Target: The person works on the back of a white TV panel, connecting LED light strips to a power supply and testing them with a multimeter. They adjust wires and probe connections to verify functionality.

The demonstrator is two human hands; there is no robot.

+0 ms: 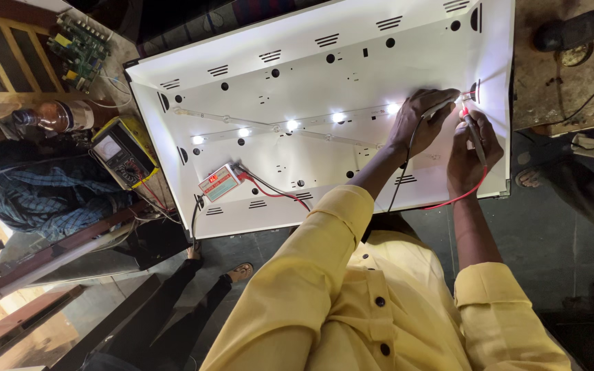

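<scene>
A white metal backlight panel [324,75] lies flat before me, with a thin strip of lit white lights [290,126] running across it. My left hand [417,120] pinches a black-wired probe against the strip's right end. My right hand [472,154] holds a red-wired probe [474,134] just beside it. Both wires [269,189] trail back to a small white and red tester box [219,183] lying on the panel's near left part.
A yellow multimeter [124,152] lies left of the panel, with a green circuit board [80,45] and a brown bottle [53,117] beyond it. Another person in a blue checked shirt [42,196] sits at the left. A cluttered bench [572,69] stands at the right.
</scene>
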